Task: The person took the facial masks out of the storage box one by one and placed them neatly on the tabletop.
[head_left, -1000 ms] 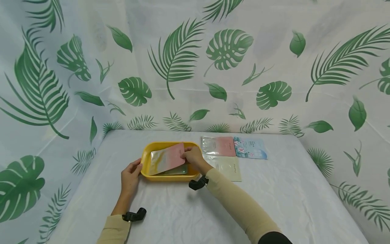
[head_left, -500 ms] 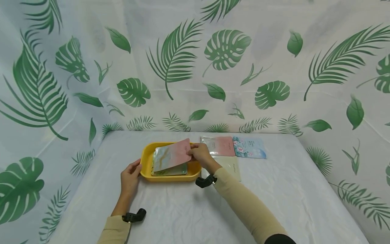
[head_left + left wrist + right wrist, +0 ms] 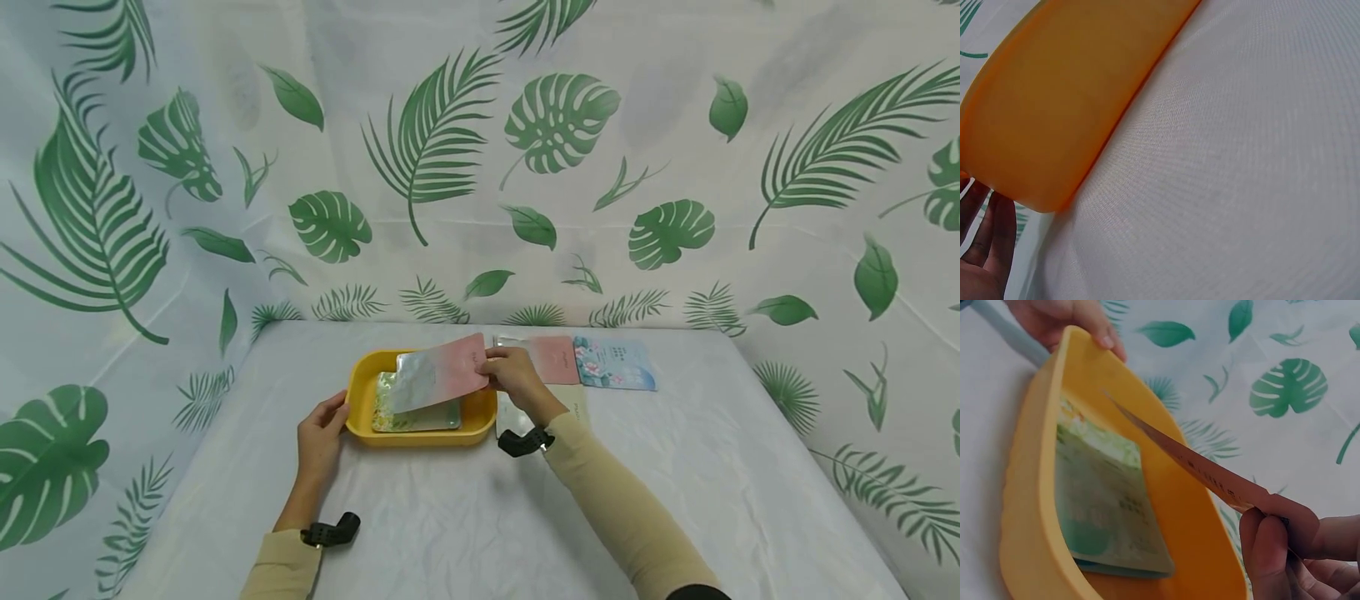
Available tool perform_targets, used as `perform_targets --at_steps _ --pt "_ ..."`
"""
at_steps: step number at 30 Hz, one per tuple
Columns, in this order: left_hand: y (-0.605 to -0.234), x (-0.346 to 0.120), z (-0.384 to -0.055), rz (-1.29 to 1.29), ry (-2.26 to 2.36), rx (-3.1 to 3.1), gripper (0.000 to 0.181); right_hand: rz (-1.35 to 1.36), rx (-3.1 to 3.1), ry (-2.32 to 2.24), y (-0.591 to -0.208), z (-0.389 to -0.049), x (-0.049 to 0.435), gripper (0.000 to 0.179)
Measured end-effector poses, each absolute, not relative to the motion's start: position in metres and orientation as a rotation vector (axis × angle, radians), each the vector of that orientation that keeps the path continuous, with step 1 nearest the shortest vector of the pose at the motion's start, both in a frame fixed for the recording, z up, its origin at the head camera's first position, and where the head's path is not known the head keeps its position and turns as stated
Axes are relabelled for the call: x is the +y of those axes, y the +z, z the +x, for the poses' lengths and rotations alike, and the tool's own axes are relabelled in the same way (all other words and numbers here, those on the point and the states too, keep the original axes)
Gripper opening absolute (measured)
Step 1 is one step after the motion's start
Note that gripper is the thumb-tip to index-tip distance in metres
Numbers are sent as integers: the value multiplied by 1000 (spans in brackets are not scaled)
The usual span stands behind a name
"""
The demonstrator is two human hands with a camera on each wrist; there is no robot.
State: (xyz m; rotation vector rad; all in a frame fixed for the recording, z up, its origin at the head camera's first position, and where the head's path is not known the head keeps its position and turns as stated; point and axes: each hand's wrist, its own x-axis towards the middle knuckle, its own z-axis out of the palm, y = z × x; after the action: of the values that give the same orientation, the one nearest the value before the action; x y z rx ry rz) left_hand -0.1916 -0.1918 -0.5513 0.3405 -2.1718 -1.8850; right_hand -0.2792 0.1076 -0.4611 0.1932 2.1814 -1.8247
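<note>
My right hand (image 3: 517,379) pinches the right end of a pink and silver sheet-mask packet (image 3: 442,371), which hangs tilted above the yellow tray (image 3: 480,417). The right wrist view shows this packet (image 3: 1200,469) nearly edge-on, held between thumb and fingers (image 3: 1266,544). Under it in the tray lies a green floral packet (image 3: 1110,500); another packet's edge shows beneath. At the tray's left end my left hand (image 3: 321,429) touches the rim. From the left wrist, its fingers (image 3: 1000,231) look fairly straight against the outer wall.
Right of the tray lie a pink and silver packet (image 3: 558,358), a blue floral packet (image 3: 615,364) and a pale yellow-green packet (image 3: 576,402), partly behind my right hand. A white cloth (image 3: 420,525) covers the table. Leaf-printed curtains (image 3: 450,167) stand behind.
My right hand has drawn the pink packet rightward and slightly up, uncovering more of the green packet in the tray. The left hand has stayed at the tray's left end.
</note>
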Motion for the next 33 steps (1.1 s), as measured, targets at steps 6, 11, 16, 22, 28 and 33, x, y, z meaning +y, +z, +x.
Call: perform_targets --at_steps 6,11,16,22,28,33 --pt "-552 -191 -192 358 -1887 -2170 37 187 2159 -1862 -460 -277 127 36" --pt "-552 -191 -192 355 -1858 -2180 36 201 2141 -1864 -458 -275 144 38" --pt "-551 -191 -191 354 -1846 -2186 37 156 2112 -1907 -457 -275 162 39" --pt "-550 -190 -190 336 -1852 -2194 38 124 2085 -1995 -456 -271 186 39" --pt "-552 -191 -191 351 -1839 -2194 38 185 2072 -1989 -458 -267 216 46" --pt "-553 -192 -192 350 -1839 -2188 37 224 2035 -2011 -457 -263 241 51"
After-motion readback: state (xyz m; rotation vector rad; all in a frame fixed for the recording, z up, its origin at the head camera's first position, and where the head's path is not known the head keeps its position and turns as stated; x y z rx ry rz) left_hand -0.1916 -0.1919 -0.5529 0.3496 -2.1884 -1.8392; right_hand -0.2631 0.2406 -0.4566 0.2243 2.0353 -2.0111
